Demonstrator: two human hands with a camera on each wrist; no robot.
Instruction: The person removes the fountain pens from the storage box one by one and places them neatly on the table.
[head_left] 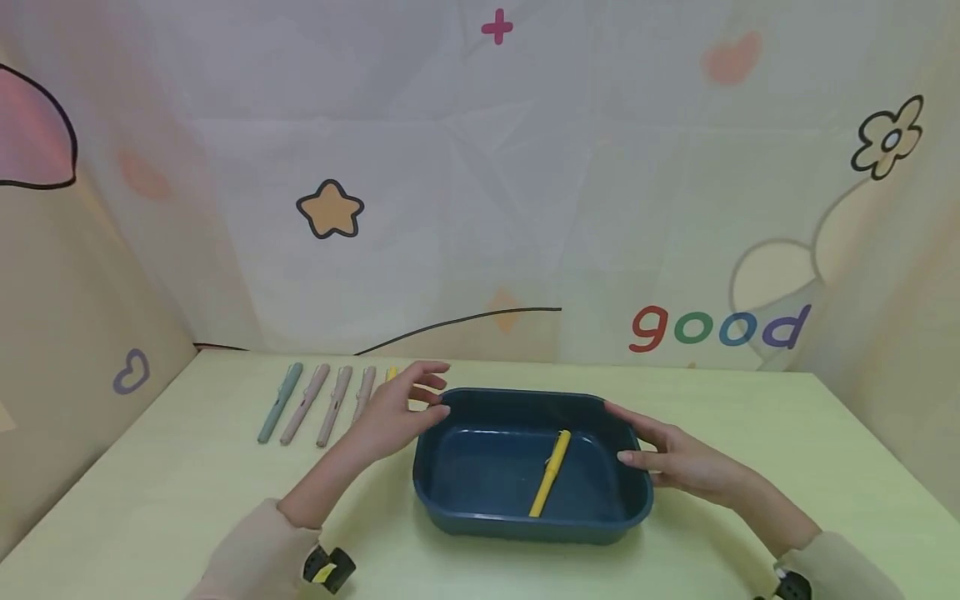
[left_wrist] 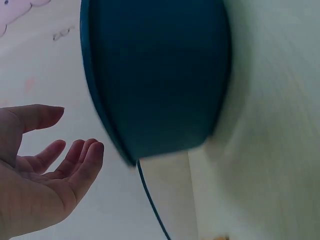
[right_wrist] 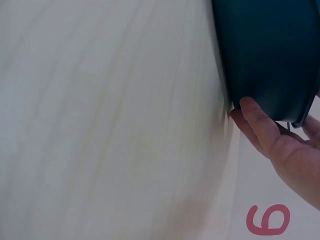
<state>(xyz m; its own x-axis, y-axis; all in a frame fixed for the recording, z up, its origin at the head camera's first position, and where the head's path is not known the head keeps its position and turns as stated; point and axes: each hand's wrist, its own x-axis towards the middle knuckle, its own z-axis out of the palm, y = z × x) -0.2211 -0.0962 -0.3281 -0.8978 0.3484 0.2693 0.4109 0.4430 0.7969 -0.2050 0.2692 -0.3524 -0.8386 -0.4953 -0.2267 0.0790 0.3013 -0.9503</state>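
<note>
A dark teal tray (head_left: 525,527) sits mid-table with one yellow pen (head_left: 550,473) lying inside it. My left hand (head_left: 420,398) hovers at the tray's far left corner, fingers spread and straight. In the left wrist view the left hand (left_wrist: 50,170) stands a little apart from the tray's wall (left_wrist: 160,75), holding nothing. My right hand (head_left: 637,440) lies against the tray's right rim with straight fingers. In the right wrist view its thumb (right_wrist: 260,122) touches the tray's outer wall (right_wrist: 270,55).
Left of the tray, a row of pens lies on the pale green table (head_left: 750,433): one teal pen (head_left: 280,402), three pink pens (head_left: 334,406), and a second yellow pen (head_left: 391,374) partly hidden by my left hand. Patterned cloth walls enclose the back and sides.
</note>
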